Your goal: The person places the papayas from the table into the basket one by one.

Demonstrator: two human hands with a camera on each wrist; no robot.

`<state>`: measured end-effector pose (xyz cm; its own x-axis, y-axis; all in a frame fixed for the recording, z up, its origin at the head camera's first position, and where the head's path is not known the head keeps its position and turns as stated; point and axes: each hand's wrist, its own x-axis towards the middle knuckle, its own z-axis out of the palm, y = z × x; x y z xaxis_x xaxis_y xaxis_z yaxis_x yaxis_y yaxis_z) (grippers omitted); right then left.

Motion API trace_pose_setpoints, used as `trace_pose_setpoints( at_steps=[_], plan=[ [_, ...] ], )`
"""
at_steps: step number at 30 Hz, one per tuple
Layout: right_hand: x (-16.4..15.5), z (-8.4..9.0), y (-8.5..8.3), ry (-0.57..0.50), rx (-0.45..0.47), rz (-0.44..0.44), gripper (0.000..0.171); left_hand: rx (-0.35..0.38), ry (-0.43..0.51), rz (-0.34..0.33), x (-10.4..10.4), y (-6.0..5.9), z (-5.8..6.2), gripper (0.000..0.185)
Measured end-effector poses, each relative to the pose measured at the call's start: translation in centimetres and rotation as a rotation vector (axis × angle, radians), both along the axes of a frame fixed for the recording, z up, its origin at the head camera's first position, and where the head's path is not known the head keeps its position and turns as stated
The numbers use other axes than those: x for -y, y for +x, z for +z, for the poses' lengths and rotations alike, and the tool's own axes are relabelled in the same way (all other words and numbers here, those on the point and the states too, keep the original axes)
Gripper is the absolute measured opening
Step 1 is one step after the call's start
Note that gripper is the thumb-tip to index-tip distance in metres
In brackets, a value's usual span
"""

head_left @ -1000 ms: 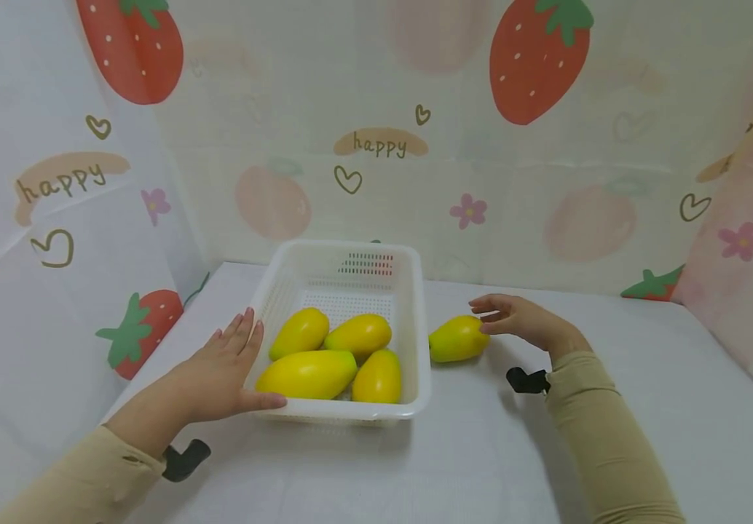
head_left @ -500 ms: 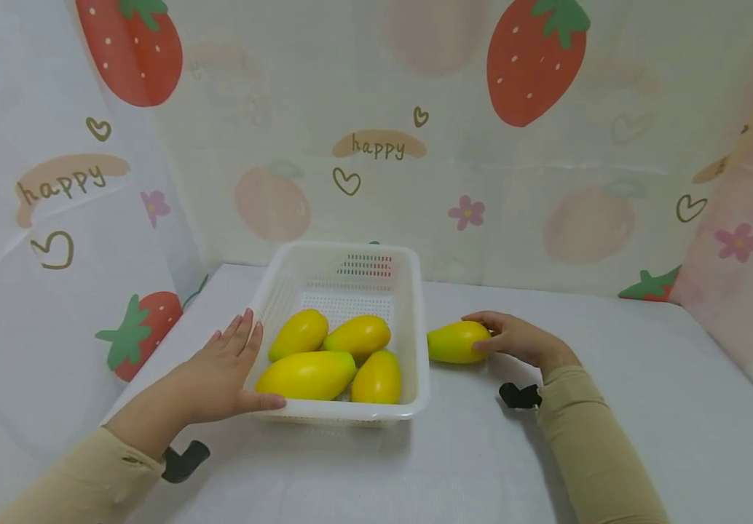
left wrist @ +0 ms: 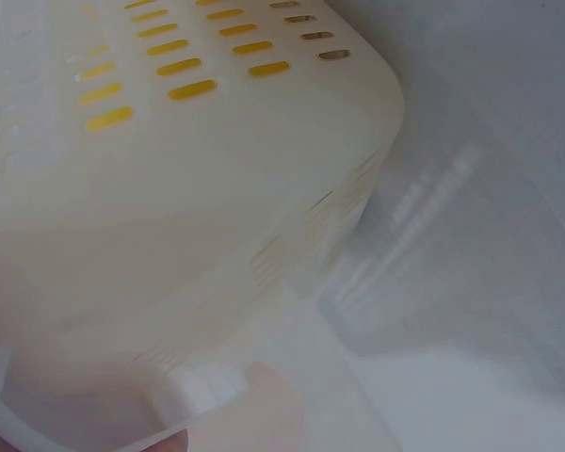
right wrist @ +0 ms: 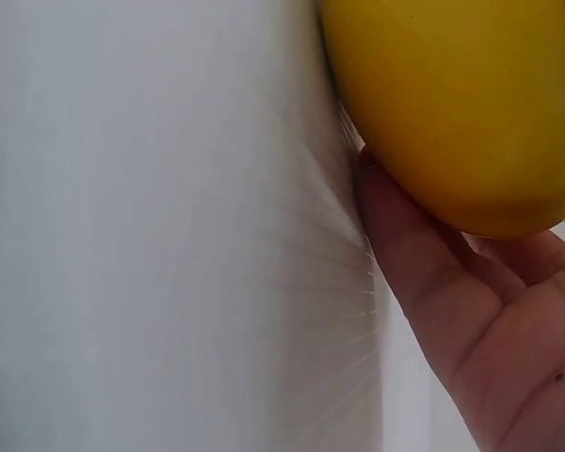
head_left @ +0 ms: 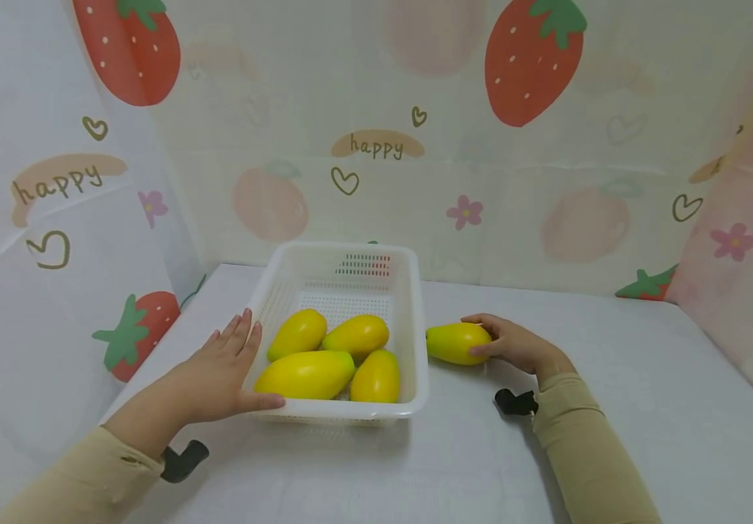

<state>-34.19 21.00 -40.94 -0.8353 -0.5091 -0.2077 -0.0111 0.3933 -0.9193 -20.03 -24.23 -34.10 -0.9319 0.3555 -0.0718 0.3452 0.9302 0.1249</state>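
A white plastic basket (head_left: 419, 342) stands on the table with several yellow mangoes (head_left: 307, 375) in its near half. My left hand (head_left: 209, 380) lies along its left side, fingers straight at the rim and thumb over the front left corner. In the left wrist view the slotted basket wall (left wrist: 188, 188) fills much of the picture, with yellow showing through the slots. Right of the basket, one more mango (head_left: 453, 342) lies on its side, green end toward the basket. My right hand (head_left: 522, 346) grips its rounded end, with the thumb (right wrist: 405, 235) low along the mango in the right wrist view.
The table (head_left: 481, 466) has a white cover. Behind it hangs a pale backdrop (head_left: 376, 87) printed with strawberries, hearts and the word happy, and side curtains close in left and right. A black wrist camera mount (head_left: 515, 402) sticks out below the right cuff.
My right hand has come down from above the loose mango and taken hold of its right end. The left hand has stayed at the basket.
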Motion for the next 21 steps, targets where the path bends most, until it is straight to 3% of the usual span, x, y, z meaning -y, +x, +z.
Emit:
trace_pose_setpoints(
  at_steps=[21],
  plan=[
    [-0.51, -0.29, 0.25, 0.007, -0.015, -0.037, 0.059, 0.007, 0.003, 0.002, -0.09, -0.08, 0.09, 0.123]
  ],
)
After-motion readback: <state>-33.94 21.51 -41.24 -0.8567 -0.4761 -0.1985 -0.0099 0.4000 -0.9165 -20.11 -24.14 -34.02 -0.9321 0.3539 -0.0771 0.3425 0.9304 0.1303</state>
